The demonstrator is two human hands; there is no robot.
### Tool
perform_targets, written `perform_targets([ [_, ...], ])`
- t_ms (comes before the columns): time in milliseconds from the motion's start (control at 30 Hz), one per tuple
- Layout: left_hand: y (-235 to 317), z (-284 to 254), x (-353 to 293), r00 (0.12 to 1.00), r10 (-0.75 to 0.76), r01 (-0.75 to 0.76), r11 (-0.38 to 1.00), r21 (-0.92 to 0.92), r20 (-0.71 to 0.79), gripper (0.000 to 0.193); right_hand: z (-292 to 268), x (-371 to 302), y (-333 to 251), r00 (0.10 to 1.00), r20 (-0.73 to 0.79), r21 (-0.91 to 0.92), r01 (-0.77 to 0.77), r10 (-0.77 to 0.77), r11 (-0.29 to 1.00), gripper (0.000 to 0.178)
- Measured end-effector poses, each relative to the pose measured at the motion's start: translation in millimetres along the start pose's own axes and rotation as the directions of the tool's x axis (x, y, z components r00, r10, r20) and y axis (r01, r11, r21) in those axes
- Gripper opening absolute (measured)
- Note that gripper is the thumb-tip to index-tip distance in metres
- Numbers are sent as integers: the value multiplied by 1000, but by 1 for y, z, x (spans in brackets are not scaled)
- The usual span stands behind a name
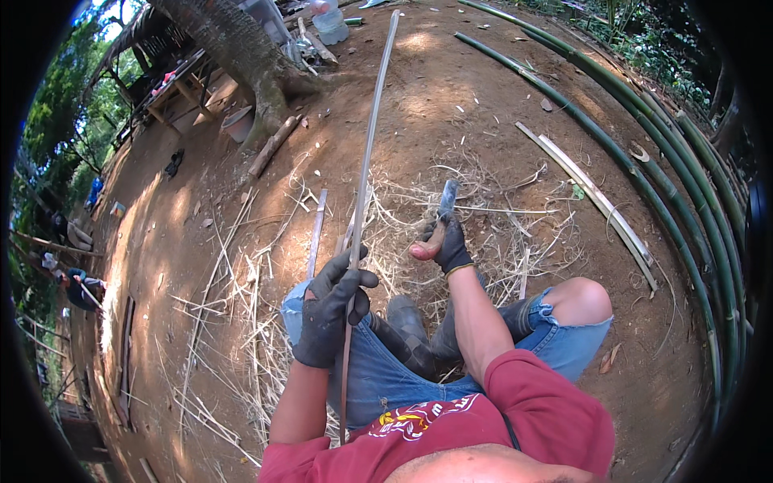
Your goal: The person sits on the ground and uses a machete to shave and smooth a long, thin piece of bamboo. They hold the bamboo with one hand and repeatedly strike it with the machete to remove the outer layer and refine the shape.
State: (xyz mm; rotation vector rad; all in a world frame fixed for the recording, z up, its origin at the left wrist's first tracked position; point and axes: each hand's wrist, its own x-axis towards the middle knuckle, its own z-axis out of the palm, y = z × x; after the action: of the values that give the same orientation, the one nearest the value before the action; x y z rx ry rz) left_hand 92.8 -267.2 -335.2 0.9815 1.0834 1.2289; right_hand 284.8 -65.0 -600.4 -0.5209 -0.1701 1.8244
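Note:
My left hand [326, 310], in a dark glove, is closed around a long thin bamboo strip [371, 133]. The strip runs from my lap up past my knees, its far end near the top of the view. My right hand [454, 248], also gloved, grips a knife [448, 198] with a short, broad grey blade pointing away from me. A curved tan-red piece shows at the left of that fist; whether it is the handle or a bare thumb is unclear. Blade and strip are apart. Pale shavings [394, 262] lie on the ground around my boots [407, 338].
Long green bamboo poles [600, 133] curve along the right side. Split pale strips [592, 189] lie before them. A tree trunk [233, 48], a short log [274, 147] and a bucket [237, 125] stand or lie at the far left. Another person [83, 288] is at the left edge.

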Motion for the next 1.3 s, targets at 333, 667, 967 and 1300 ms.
perform_targets([
  [333, 8, 5, 28, 956, 55, 77, 900, -429, 287, 58, 38, -45, -65, 946, -273, 117, 212, -174, 970, 18],
  [667, 30, 9, 60, 919, 193, 14, 857, -516, 344, 53, 82, -61, -98, 999, -23, -51, -23, 22, 998, 47],
  [967, 20, 8, 73, 910, 223, 34, 800, -599, 350, 48, 104, -53, -108, 971, 60, -598, 221, -232, 771, 40],
  [1300, 7, 8, 85, 702, 338, 407, 532, -743, 627, 49, 275, -84, -163, 758, 510, -786, 603, -407, 138, 28],
])
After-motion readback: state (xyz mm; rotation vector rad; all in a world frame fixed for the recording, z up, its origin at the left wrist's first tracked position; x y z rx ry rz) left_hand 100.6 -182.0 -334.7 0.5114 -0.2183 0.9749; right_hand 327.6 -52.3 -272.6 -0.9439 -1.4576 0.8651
